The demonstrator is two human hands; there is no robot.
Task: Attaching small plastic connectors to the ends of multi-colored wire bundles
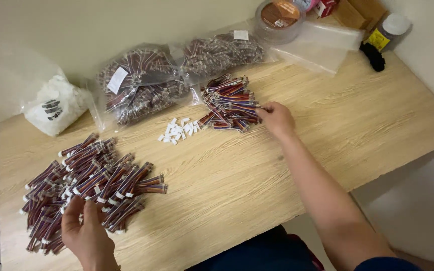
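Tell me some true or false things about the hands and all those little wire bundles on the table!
1. The right hand touches the far pile of loose wire bundles. True.
2. The left hand holds the roll of tape. False: it rests on the near pile of wire bundles; the tape sits at the table's far edge.
3. The small white connectors lie between the two loose piles. True.
4. The clear bags of bundles lie on the floor. False: they lie on the table.
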